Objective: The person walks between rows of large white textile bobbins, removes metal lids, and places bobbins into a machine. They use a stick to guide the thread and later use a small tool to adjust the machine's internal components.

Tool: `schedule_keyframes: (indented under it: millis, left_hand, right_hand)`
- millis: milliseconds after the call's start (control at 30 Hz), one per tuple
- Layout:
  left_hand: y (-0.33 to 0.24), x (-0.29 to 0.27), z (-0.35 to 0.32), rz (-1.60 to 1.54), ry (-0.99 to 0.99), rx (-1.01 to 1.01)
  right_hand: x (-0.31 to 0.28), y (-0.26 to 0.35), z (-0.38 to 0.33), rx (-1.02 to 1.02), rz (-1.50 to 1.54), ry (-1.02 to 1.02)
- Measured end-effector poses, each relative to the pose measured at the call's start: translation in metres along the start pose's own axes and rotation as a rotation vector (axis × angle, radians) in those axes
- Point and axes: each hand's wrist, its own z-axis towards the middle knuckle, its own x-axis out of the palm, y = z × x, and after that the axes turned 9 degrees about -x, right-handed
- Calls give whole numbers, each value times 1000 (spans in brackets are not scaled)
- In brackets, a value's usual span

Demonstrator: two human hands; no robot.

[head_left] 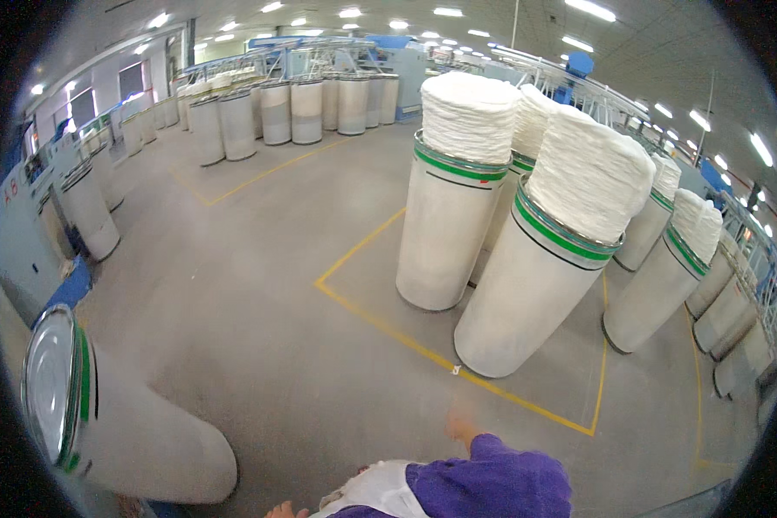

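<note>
My right hand [463, 426], smeared by motion, reaches forward from a purple sleeve [501, 477] at the lower middle. Whether its fingers are closed cannot be made out, and nothing shows in it. My left hand [286, 511] is cut off by the lower edge; its visible fingers are apart and seem to hold nothing. Ahead of my right hand stands a tall white sliver can [527, 298] with a green band, heaped with white fibre sliver [589, 175]. Another full can [449, 229] is beside it. Neither hand touches a can.
At the lower left stands a can [155, 445] with a round plate at its top. Yellow floor lines [388, 330] frame the full cans. More cans [660, 281] line the right. Cans [306, 112] and blue-grey machines stand at the back; a machine [26, 229] is at left.
</note>
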Motion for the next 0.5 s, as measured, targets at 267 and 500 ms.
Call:
schedule_keyframes:
  millis: [267, 500]
  left_hand:
    - [-77, -30, 194, 67, 111, 175]
    - [-65, -75, 403, 438, 393, -74]
  right_hand:
    - [30, 100, 201, -973, 68, -5]
    - [-140, 184, 350, -504, 357, 37]
